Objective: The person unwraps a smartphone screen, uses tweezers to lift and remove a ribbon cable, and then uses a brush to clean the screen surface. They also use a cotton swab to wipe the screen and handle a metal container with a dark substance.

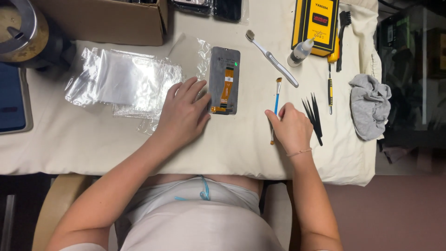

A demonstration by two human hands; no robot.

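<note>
A grey phone screen panel (224,80) lies flat on the cloth-covered surface (139,139), back side up, its long axis running away from the person; an orange flex ribbon runs down its middle to the near edge, and a small green dot sits near its far right corner. Just right of it lies a slim paintbrush (276,106) with a blue handle, a metal ferrule and pale bristles, its bristle end pointing away from the person and the handle's near end hidden under fingers.

Bright even overhead light, soft shadows, perhaps slight edge blur
</note>
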